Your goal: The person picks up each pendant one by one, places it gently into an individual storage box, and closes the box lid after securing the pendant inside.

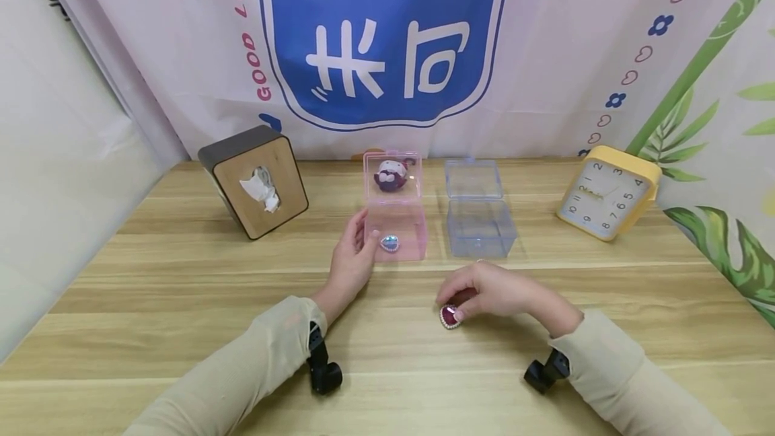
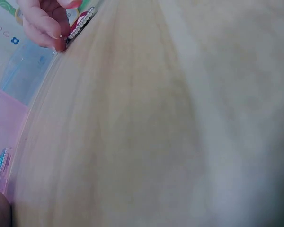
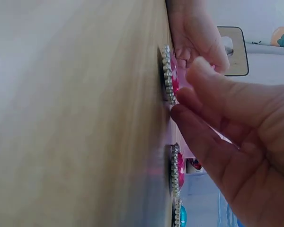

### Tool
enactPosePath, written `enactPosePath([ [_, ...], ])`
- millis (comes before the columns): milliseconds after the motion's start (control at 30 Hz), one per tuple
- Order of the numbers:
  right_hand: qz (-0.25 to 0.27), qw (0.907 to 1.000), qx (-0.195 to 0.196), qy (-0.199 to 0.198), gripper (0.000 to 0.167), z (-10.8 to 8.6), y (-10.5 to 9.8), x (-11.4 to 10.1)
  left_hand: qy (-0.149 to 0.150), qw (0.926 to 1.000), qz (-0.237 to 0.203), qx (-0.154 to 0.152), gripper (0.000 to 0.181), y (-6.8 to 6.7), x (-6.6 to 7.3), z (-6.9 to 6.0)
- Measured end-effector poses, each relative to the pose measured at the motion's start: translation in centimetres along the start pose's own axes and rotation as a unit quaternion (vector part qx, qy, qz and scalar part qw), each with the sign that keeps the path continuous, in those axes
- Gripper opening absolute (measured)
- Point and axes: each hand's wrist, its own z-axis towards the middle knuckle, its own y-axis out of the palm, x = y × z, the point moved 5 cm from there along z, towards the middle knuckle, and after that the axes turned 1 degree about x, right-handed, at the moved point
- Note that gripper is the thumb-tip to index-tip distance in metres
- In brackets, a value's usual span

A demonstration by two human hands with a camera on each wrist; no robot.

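My left hand [image 1: 354,254] grips the left side of an open pink see-through box [image 1: 407,231], thumb at its front edge. Inside lies a light-blue gem [image 1: 390,243] with a pale beaded rim. Low over the table, my right hand [image 1: 493,289] has its thumb and fingertips at the edges of a red gem [image 1: 449,317] rimmed with small clear stones. The right wrist view shows this red gem [image 3: 174,75] by the fingertips, with another pink-red gem [image 3: 180,170] and a blue gem [image 3: 182,215] farther along, mostly hidden by my hand in the head view.
An open blue see-through box [image 1: 481,227] stands right of the pink one. Behind the pink lid is a dark-red figure [image 1: 390,177] with a white top. A tissue box [image 1: 260,187] stands at left, a yellow clock [image 1: 608,194] at right, and a printed cloth [image 1: 200,52] hangs behind.
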Motion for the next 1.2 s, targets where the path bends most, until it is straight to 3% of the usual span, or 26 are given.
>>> enactPosePath([
  [167,-0.009,0.9998,0.003,-0.017,0.025,0.0,0.4,0.1,0.001,1.0,-0.004,-0.001,0.048,0.0,0.0,0.0],
  [333,-0.055,0.9979,0.014,-0.031,0.028,0.2,0.7,-0.1,0.008,1.0,-0.002,0.001,0.048,0.0,0.1,0.0],
  [733,-0.099,0.9931,0.062,0.008,0.022,0.2,0.8,-1.0,0.013,0.9999,-0.006,-0.002,0.048,0.0,0.3,-0.1],
  [967,-0.114,0.9896,0.089,0.007,0.021,0.2,0.8,-1.4,0.004,1.0,-0.009,-0.001,0.05,0.0,0.3,-0.2],
  [1200,-0.044,0.9945,0.085,0.043,0.02,0.1,0.5,-0.5,-0.004,1.0,0.002,-0.001,0.049,0.0,0.2,-0.1],
])
